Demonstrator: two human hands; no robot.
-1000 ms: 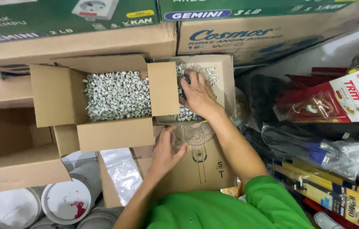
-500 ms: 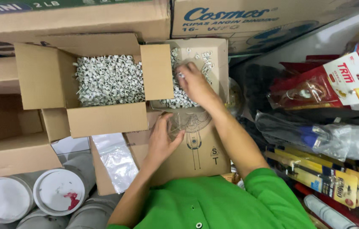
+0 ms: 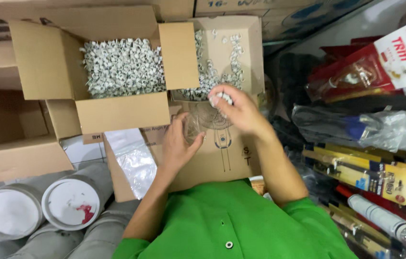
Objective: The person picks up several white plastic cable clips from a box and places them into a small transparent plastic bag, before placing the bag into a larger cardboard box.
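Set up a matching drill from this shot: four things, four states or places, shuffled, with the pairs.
1. right hand
2. left hand
3. open cardboard box on the left
4. round white pipe caps

a. heaped with small white clips
b. holds small white clips
c. lower left corner
d. holds a clear plastic bag

Pairs: 1-b, 2-d, 3-a, 4-c

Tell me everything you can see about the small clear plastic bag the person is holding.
The clear plastic bag is small, thin and see-through, glossy with creases. The left hand holds it by its side with the mouth facing up, above a brown cardboard box printed with a fan drawing. The right hand hovers just above its opening, pinching a few small white clips. Whether anything is already inside is hard to tell.
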